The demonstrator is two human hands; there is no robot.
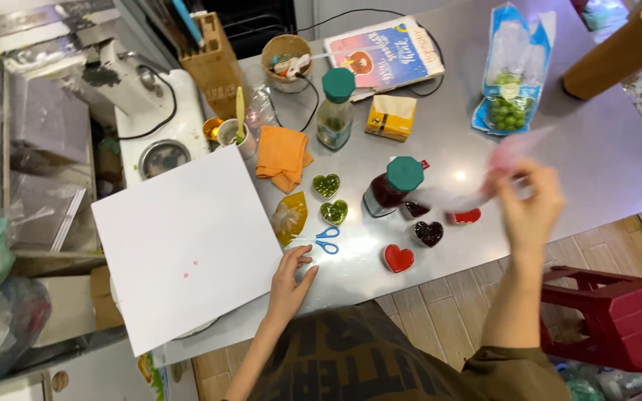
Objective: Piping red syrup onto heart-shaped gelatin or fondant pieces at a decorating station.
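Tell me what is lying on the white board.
On the white board only a few small pink spots show near its middle. Whatever lies beneath the board is covered, apart from a rounded edge at its lower side.

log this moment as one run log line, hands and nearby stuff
left hand: flat on steel table, beside white board and blue scissors | right hand: raised, holds blurred pink bag | nearby: heart-shaped dishes
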